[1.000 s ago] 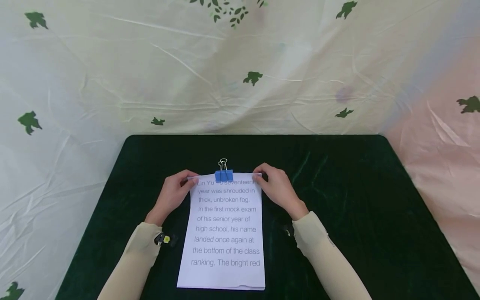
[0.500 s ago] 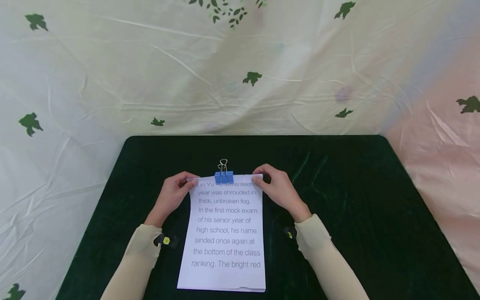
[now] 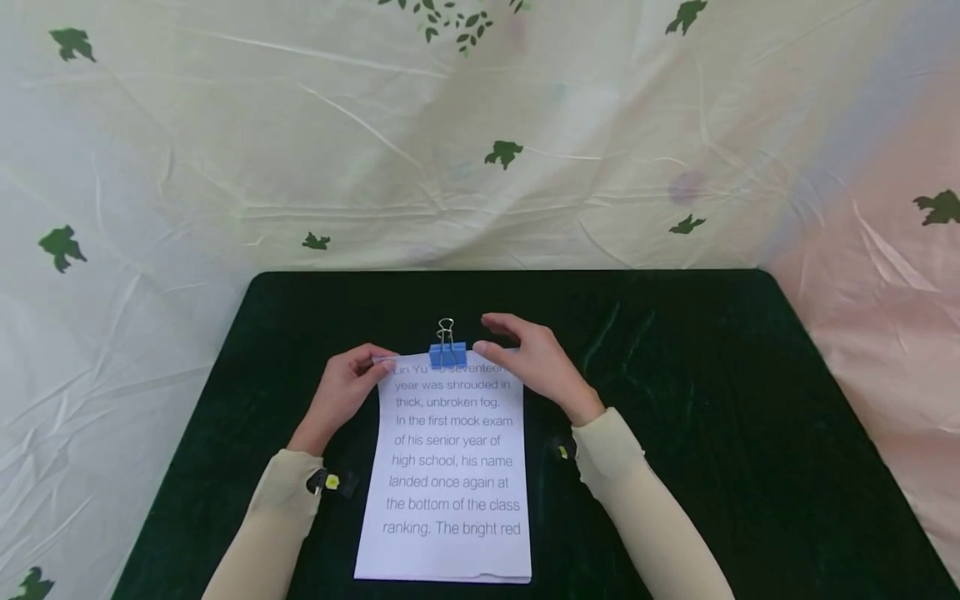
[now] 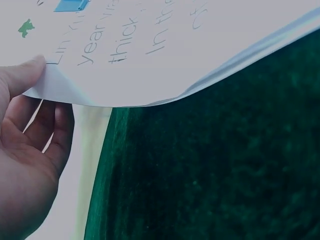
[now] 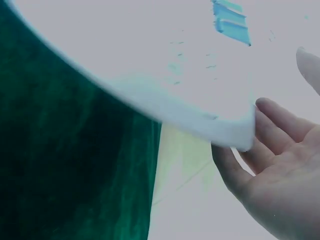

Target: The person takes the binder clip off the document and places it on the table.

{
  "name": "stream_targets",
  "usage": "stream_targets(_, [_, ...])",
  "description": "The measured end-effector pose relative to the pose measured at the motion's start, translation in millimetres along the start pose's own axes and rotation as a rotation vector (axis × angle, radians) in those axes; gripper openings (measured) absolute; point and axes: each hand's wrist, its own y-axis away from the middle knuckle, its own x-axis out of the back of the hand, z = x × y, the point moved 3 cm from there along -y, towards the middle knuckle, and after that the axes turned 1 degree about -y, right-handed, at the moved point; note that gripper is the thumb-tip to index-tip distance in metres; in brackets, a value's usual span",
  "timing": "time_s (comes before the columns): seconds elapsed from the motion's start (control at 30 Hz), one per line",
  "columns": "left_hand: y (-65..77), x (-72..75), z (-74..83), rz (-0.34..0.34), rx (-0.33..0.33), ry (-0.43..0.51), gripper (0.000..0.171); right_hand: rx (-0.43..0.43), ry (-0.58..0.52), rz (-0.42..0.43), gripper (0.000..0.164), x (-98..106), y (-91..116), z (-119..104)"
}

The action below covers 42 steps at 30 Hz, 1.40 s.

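Note:
A stack of white printed paper (image 3: 441, 560) has a blue binder clip (image 3: 447, 357) on the middle of its top edge, wire handles pointing up. My left hand (image 3: 343, 390) pinches the top left corner, thumb on the printed face and fingers behind, as the left wrist view shows. At the upper right, my right hand (image 3: 546, 365) has its thumb and fingers spread apart, thumb tip close to the clip's right side. In the right wrist view some fingers (image 5: 272, 127) lie by the stack's corner, and the thumb stands off from it. The right hand grips nothing.
A dark green cloth-covered table (image 3: 697, 433) spreads around the paper, with rounded far corners. Pale fabric (image 3: 375, 125) printed with green leaf and bird shapes hangs behind it and along both sides.
My right hand has let go of the paper's top right corner and moved left toward the binder clip, its fingers spreading. The left hand keeps its pinch; the paper has barely moved.

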Motion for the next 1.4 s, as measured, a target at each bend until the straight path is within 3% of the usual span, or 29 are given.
stream_targets(0.27, [1.3, 1.6, 0.1, -0.008, 0.005, 0.007, 0.018, 0.03, 0.041, -0.036, 0.066, -5, -15, -17])
stream_targets(0.57, [-0.5, 2.3, -0.4, -0.021, 0.008, 0.032, 0.019, -0.018, 0.069, -0.175, 0.08, -12, -35, -24])
stream_targets(0.83, [-1.6, 3.2, 0.0, -0.028, 0.001, 0.042, 0.019, -0.036, 0.037, -0.277, 0.081, -14, -50, -24])
stream_targets(1.4, [-2.2, 3.7, 1.4, -0.025, 0.017, 0.04, 0.018, -0.049, -0.015, -0.332, 0.073, -16, -60, -20])
